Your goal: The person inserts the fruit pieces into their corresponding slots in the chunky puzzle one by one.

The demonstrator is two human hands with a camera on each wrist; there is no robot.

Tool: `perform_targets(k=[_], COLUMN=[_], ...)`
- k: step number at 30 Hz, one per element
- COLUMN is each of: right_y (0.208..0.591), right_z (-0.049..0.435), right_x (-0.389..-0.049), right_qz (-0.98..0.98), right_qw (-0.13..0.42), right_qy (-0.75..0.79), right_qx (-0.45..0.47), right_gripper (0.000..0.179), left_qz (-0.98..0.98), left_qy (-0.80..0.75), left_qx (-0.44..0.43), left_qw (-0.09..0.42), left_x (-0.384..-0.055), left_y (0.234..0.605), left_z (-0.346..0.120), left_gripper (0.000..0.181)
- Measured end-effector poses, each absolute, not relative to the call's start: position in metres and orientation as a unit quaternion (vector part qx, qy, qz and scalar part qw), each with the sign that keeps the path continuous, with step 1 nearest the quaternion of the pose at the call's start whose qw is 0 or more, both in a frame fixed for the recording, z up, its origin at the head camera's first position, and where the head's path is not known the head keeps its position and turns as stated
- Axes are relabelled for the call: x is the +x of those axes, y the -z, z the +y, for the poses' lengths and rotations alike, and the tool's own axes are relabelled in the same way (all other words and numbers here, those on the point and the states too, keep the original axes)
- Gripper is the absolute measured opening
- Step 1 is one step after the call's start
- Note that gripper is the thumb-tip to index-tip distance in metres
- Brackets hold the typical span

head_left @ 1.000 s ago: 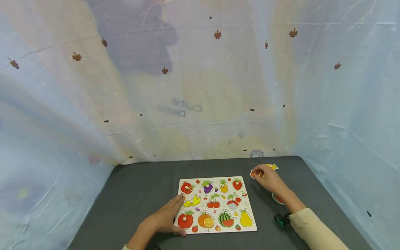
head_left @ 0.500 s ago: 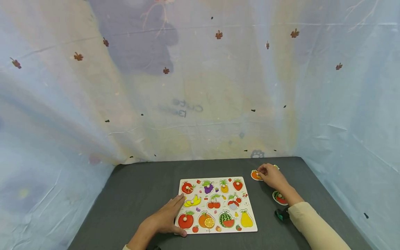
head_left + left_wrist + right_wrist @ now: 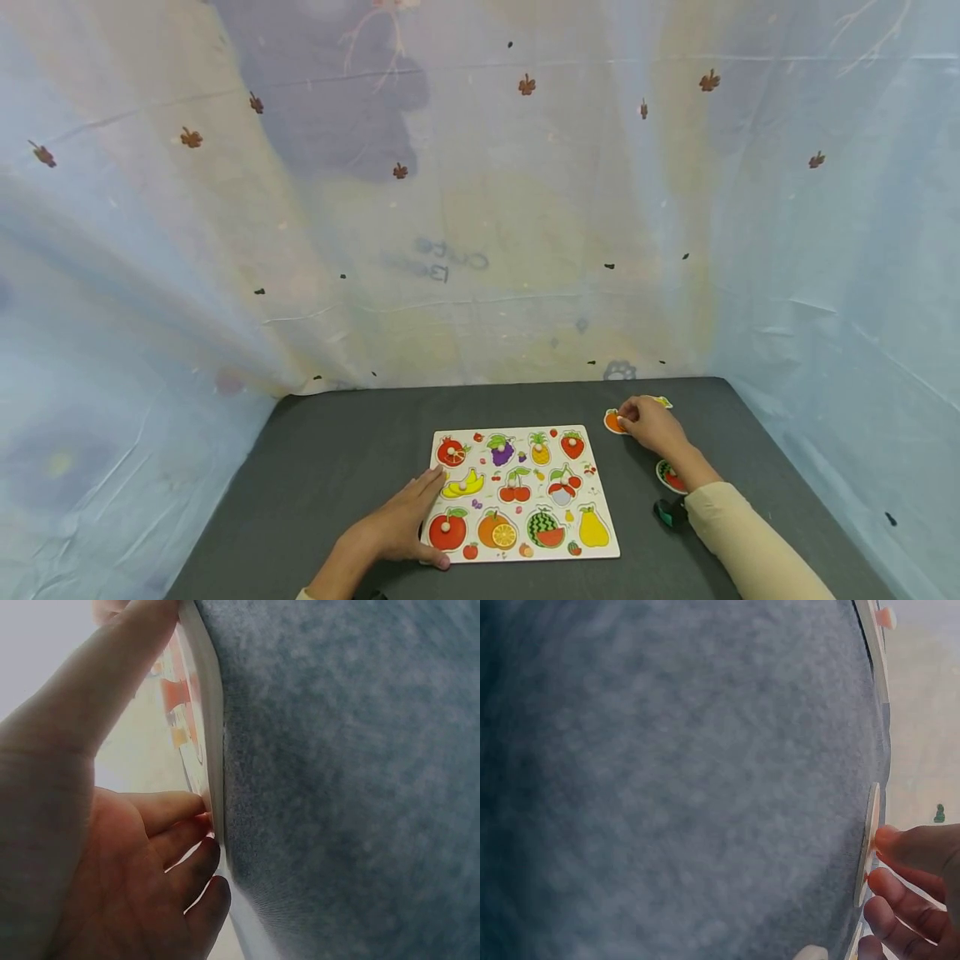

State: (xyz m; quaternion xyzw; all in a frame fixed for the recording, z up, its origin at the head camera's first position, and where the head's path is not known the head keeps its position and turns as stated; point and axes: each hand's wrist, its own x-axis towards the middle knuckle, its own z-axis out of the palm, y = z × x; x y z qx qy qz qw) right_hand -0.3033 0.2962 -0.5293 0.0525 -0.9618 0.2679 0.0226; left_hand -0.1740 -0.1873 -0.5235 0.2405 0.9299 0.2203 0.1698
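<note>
My left hand (image 3: 397,521) rests along the left edge of a white fruit puzzle board (image 3: 540,556), its fingers extended and the thumb by the near left corner. In the left wrist view the fingertips (image 3: 206,859) touch the board's side. My right hand (image 3: 654,425), beyond the board's far right corner, pinches an orange-fruit puzzle piece (image 3: 612,422) between thumb and fingers. The right wrist view shows this piece (image 3: 868,851) edge-on, close over the dark table, with the thumb tip against its face. The hand covers part of it.
A yellow puzzle piece (image 3: 663,402) lies just behind the right hand. Below that forearm is a watermelon piece (image 3: 670,476), partly covered. Several knobbed fruit pieces sit in the board. A light patterned curtain (image 3: 480,208) hangs behind the dark table (image 3: 345,442).
Over the second my right hand shifts slightly right, baring more of the orange piece and the watermelon piece and covering more of the yellow one. The left hand stays on the board.
</note>
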Motion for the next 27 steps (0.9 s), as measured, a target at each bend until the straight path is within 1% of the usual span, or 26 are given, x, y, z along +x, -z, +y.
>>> perform_targets(k=[19,27], right_y=[0.532,0.530], right_z=[0.296,0.287], right_x=[-0.301,-0.294], right_qz=[-0.959,-0.959], right_qw=[0.031,0.048], right_qy=[-0.280,-0.275], right_qx=[0.044,0.053], right_gripper=[0.012,0.016], left_qz=[0.927,0.927], left_qy=[-0.224,-0.224], left_qx=[0.245,0.246], left_qw=[0.173,0.173], left_x=[-0.174,-0.174], left_y=[0.522,0.522], left_z=[-0.187,-0.187], left_gripper=[0.129,0.129])
